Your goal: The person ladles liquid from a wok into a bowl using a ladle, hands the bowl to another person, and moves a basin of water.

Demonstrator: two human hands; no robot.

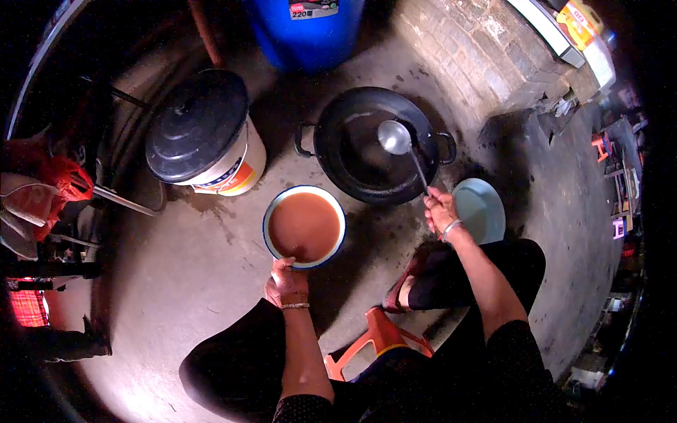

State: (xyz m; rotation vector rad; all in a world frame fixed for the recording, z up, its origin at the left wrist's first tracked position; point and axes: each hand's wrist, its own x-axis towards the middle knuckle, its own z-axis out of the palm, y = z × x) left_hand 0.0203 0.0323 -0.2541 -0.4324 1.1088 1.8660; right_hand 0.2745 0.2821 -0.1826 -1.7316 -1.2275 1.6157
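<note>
My left hand (285, 280) grips the near rim of a white enamel basin (343, 235) with a blue edge. Reddish-brown liquid (305, 224) fills much of that basin. In my right hand (442, 211) is the handle of a metal ladle (395, 137), fingers wrapped round it. The ladle's bowl is over a black two-handled wok (331, 151) on the floor, and I cannot tell whether it touches the wok. Just right of my right hand, a pale green-white basin (486, 208) sits on the floor, partly hidden by the hand and leg.
A white bucket (250, 158) with a black lid (197, 127) stands left of the wok. Behind is a blue barrel (303, 35). A brick structure (479, 56) rises at the upper right. Under me is an orange plastic stool (377, 328). Red cloth or bag (67, 187) lies at far left.
</note>
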